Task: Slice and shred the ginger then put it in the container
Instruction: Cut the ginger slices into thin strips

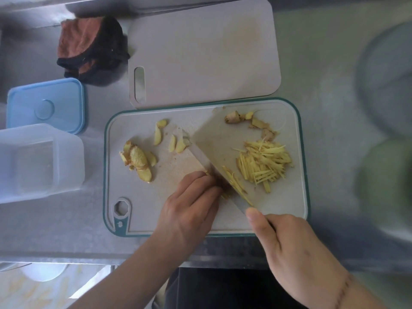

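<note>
Board (298, 152) sitting mid-counter, 2nd board (200, 50) lying just behind it. On board: slices (138, 159) lying left, shreds (265, 163) right, scraps (252, 121) behind the shreds, knife (214, 143) running diagonally btwn slices & shreds. Container (40, 161) sitting left of board, lid (44, 103) behind container, cloth (89, 47) behind lid.

Two cutting boards: a teal-rimmed board (302, 152) and a plain grey board (200, 52). One cleaver (214, 139), one clear container (40, 161), one blue lid (44, 103), one folded cloth (89, 45). Two hands (the ginger pieces are too many and overlapping to count).
</note>
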Available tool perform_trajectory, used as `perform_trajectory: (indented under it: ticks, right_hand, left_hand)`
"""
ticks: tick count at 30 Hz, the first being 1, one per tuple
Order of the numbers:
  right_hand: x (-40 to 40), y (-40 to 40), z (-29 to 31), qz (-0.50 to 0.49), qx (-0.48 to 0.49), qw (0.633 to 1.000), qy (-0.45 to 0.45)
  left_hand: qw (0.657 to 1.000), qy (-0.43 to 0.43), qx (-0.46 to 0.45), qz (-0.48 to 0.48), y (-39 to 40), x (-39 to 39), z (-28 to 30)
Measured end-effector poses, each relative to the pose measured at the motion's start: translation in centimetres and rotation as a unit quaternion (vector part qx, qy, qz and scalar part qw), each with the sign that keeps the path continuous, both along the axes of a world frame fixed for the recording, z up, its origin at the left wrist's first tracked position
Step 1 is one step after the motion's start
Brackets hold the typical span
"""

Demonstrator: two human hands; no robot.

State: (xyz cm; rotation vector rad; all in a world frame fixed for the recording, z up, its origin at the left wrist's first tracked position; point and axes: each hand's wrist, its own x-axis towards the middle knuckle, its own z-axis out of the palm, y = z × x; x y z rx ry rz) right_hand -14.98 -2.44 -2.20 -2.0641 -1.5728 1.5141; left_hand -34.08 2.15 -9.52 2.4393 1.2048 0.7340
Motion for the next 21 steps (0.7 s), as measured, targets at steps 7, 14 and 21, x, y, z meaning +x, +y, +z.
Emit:
perform_trajectory:
  ticks: [7, 14, 21]
  right_hand:
    - [0.5, -0.3, 0.4, -0.006, 0.015, 1.000, 0.004]
    - [0.3, -1.3, 0.9, -0.011, 0.028, 1.000, 0.005]
    - [0.8, -1.6, 1.0, 0.004, 0.017, 1.000, -0.002]
  left_hand:
    - [1.000, -0.018, 0.008, 0.022, -0.1, 0.5, 0.1]
    - [1.000, 0.009, 0.018, 0.022, -0.2, 0.4, 0.8]
    - [1.000, 0.009, 0.003, 0.026, -0.1, 0.4, 0.8]
